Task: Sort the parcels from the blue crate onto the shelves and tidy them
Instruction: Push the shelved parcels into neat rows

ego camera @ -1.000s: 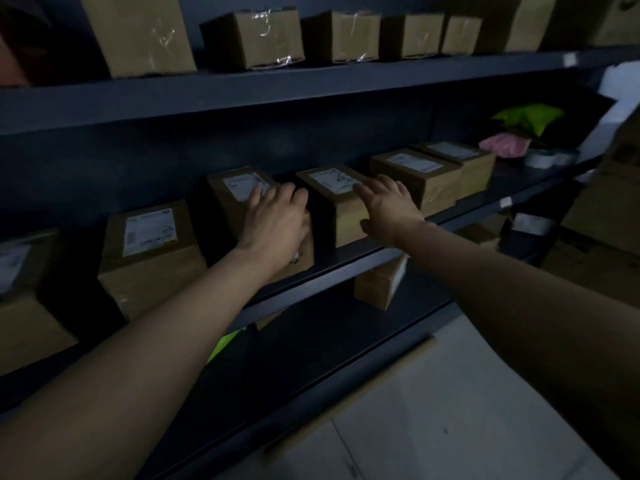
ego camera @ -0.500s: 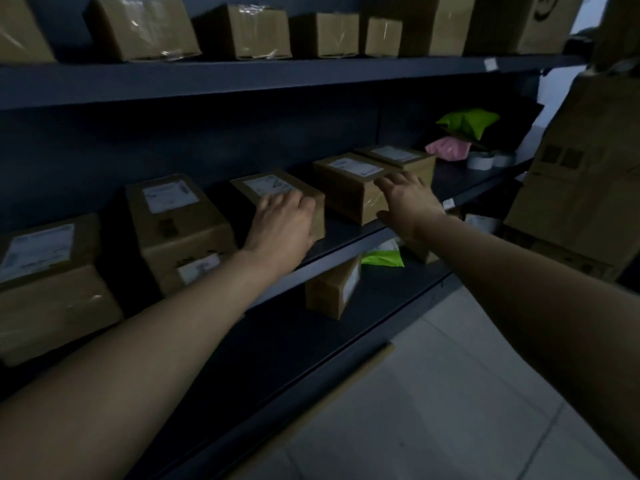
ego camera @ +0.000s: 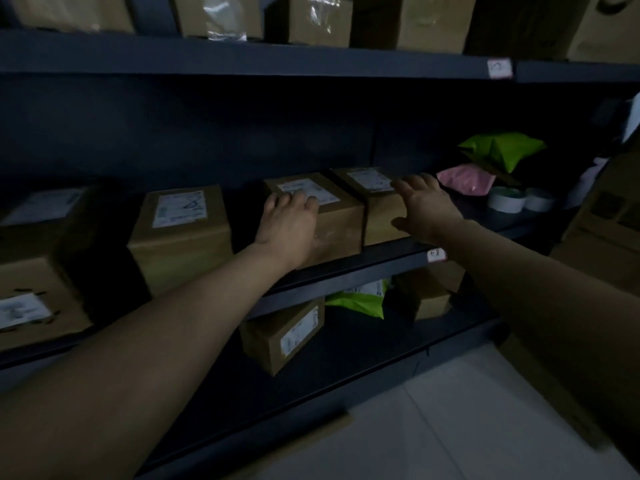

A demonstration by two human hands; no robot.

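Note:
A row of brown cardboard parcels with white labels stands on the dark middle shelf [ego camera: 346, 275]. My left hand [ego camera: 287, 223] lies flat with straight fingers on the front left of one parcel [ego camera: 332, 220], fingertips reaching its label. My right hand [ego camera: 426, 206] rests with spread fingers on the right side of the neighbouring parcel [ego camera: 377, 202], which touches the first. Further left stand a parcel with a scribbled label [ego camera: 180, 233] and a bigger one [ego camera: 34, 265]. The blue crate is out of view.
A green mailer bag [ego camera: 502, 148], a pink bag [ego camera: 465, 180] and two tape rolls [ego camera: 507, 199] lie at the shelf's right end. The lower shelf holds a box [ego camera: 284, 334], a green bag [ego camera: 360, 299] and another box [ego camera: 429, 292]. More boxes line the top shelf; large cartons [ego camera: 606, 220] stand at right.
The view and both hands have shifted right along the middle shelf. My hands now lie on the two rightmost parcels, which stand pressed together.

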